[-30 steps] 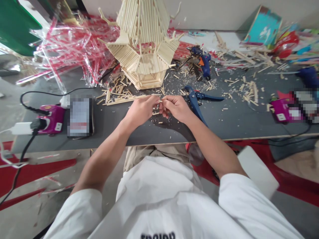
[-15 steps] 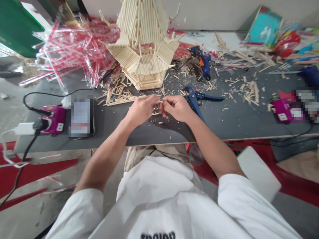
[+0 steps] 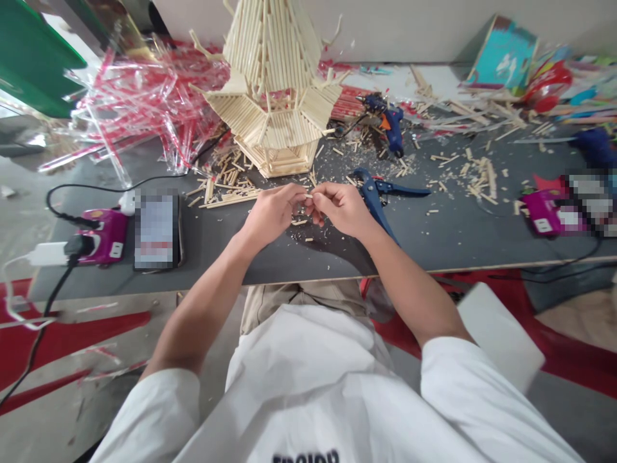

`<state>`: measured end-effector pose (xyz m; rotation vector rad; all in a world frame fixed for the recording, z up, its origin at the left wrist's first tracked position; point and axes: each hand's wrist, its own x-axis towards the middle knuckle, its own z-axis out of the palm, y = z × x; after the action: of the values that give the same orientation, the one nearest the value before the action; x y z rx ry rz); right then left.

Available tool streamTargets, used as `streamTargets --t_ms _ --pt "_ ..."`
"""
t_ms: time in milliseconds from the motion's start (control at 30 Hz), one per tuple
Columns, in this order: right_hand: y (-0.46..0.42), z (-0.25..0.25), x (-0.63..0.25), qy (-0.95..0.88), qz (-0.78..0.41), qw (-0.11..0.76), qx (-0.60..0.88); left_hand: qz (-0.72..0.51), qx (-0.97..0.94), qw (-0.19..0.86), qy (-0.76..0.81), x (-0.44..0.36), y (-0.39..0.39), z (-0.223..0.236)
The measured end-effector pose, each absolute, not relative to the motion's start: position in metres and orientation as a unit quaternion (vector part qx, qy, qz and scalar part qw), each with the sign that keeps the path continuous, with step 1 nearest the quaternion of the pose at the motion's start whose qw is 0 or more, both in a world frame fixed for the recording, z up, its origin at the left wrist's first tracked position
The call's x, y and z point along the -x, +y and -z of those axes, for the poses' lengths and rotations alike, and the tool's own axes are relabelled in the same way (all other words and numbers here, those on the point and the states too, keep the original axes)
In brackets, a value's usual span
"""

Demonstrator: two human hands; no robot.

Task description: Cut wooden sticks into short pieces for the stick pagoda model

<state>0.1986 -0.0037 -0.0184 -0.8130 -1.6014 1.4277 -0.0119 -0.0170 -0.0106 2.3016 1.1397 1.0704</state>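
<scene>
My left hand [image 3: 270, 214] and my right hand [image 3: 340, 207] meet over the dark table [image 3: 308, 247], fingers pinched together on a short pale wooden stick [image 3: 306, 197] held between them. Just behind my hands stands a tall pagoda-like model [image 3: 277, 96] built of the same pale sticks. Loose sticks and offcuts [image 3: 226, 183] lie at its foot, left of my hands. Blue-handled cutting pliers [image 3: 380, 193] lie right beside my right hand.
A blue glue gun [image 3: 390, 122] lies behind the pliers. A phone [image 3: 155, 228] and a purple power strip [image 3: 99, 235] with plugs sit at the left. Red-and-clear wrappers [image 3: 130, 109] pile at the back left. Another purple strip [image 3: 547, 215] is at the right.
My hands stay together on the stick, shifting only slightly; the fingers have closed in nearer each other. The view has tilted a little.
</scene>
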Motion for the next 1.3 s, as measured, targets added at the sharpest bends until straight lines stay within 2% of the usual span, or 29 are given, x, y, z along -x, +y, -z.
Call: streamTargets --t_ms 467,1300 --pt "-0.0038 0.0237 -0.1971 -0.662 -0.516 0.427 0.336 -0.350 -0.833 0.147 0.403 0.0096 -0.0189 0.0093" --pt "-0.0023 0.0268 -0.1993 -0.635 -0.560 0.414 0.335 -0.386 -0.809 0.162 0.413 0.0148 -0.0153 0.0115"
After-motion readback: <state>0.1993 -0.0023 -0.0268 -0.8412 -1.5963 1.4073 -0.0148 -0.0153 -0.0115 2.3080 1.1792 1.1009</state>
